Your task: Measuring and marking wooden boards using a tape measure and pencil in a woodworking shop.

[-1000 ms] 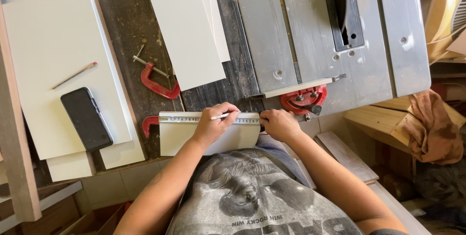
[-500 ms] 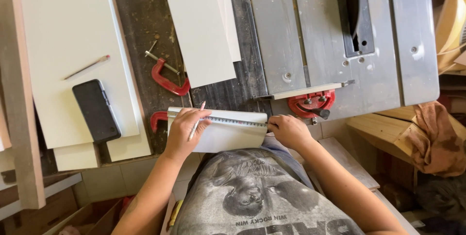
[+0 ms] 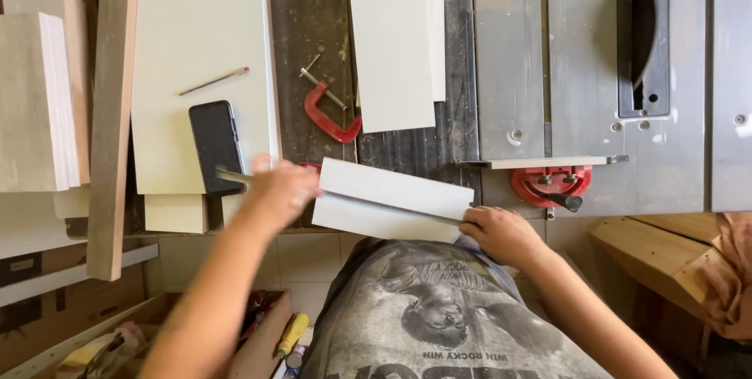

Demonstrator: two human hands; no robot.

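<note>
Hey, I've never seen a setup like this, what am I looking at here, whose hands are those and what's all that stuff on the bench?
This single picture comes from a camera worn on a person's head, looking down at their own two bare hands and their printed grey shirt. No robot is involved. The left hand is blurred and seems to hold a thin metal strip, perhaps a ruler, beside a black phone lying on a large white panel. The right hand holds the corner of a small white board at the bench edge. Also there: a pencil, a red C-clamp, another white board, and a grey table saw top with its blade slot.
</note>
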